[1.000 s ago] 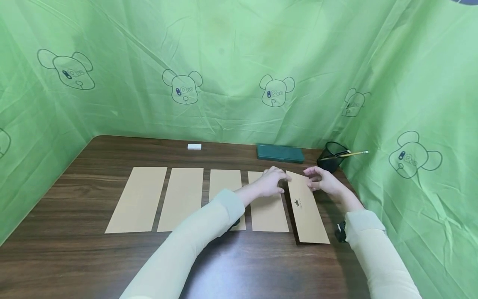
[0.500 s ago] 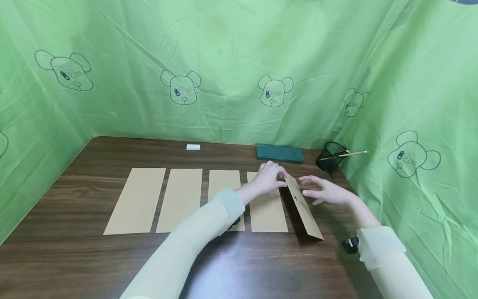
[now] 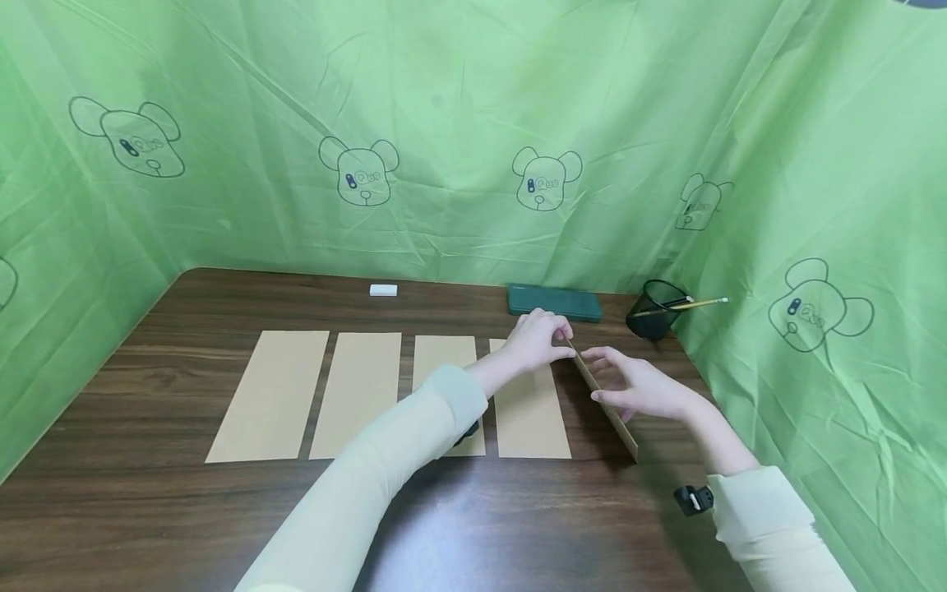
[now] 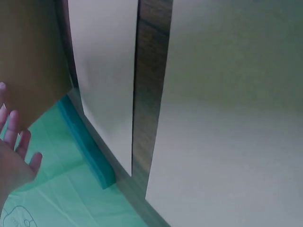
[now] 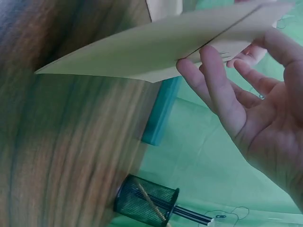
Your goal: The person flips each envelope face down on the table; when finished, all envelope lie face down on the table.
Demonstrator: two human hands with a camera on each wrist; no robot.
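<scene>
A brown kraft-paper card point(image 3: 602, 399) stands nearly on its long edge at the right of the dark wooden table, seen almost edge-on from above. My left hand point(image 3: 528, 341) pinches its far end between fingers and thumb. At the card's right side is my right hand point(image 3: 639, 386), its fingers loosely bent. In the right wrist view, fingertips point(image 5: 207, 51) of this hand meet the card point(image 5: 128, 59) beside a dark line across its surface. Left of it, several matching cards lie flat in a row, the nearest card point(image 3: 536, 419) partly under my left forearm.
Behind the row are a white eraser-like block point(image 3: 383, 290) and a flat dark-green case point(image 3: 555, 303). A black mesh pen cup point(image 3: 651, 316) with pencils leans at the back right. Green cloth point(image 3: 459, 230) hangs around the table.
The card was lying tilted with its printed crown face visible; it has swung up onto its edge. My right hand drew back, then came in against its side. My left hand kept the far end.
</scene>
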